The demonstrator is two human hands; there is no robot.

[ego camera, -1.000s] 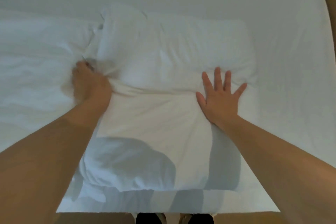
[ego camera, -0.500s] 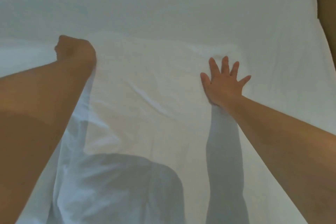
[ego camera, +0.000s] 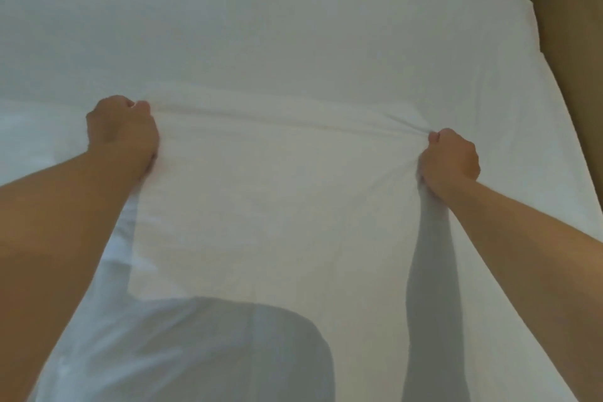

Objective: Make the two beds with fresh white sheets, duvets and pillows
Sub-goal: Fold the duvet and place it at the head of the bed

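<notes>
Soft, even light comes from behind the person, casting grey head and arm shadows onto the white cotton sheet (ego camera: 261,206). The picture is slightly soft, and wide-angle bending curves the white bed (ego camera: 326,26) at its edges.

Both arms are bare, with skin uncovered from the picture's edge down to the wrists. The left forearm (ego camera: 65,238) looks broad and smooth, and the right forearm (ego camera: 538,245) looks slimmer. The left hand (ego camera: 122,130) and right hand (ego camera: 452,160) are bare too, with rounded knuckles. Finer detail of the fingers is blurred.
</notes>
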